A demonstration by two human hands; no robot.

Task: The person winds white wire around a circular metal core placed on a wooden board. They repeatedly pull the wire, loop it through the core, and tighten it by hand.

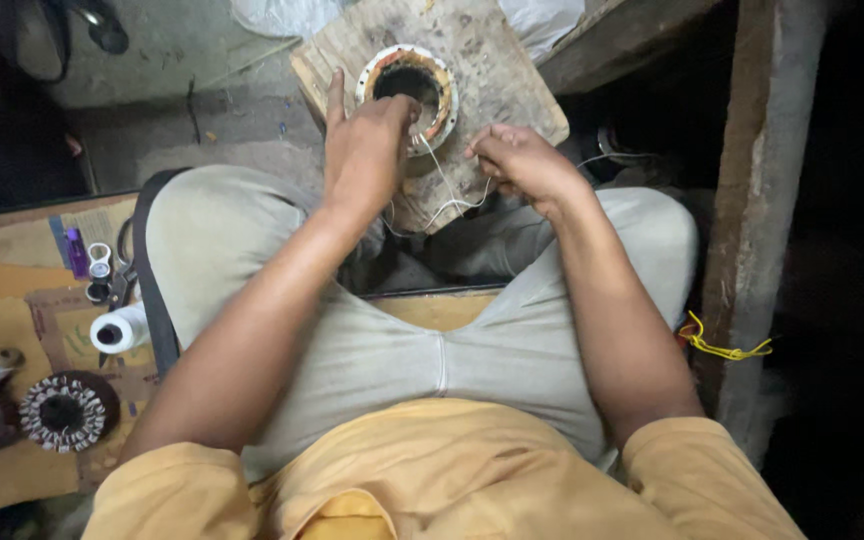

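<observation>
the left hand (367, 150) presses the ring-shaped stator (409, 92) on the wooden block (497, 75), its grip hidden. the right hand (517, 160) pinches the white thread (447, 195) narrowly. a hard tug could probably snap it or shift the stator.

A ring-shaped stator (408, 92) sits on a wooden block (492, 70) before the knees; left on the floor (beside the thigh) lie a thread spool (120, 328) and another stator (69, 410).
</observation>
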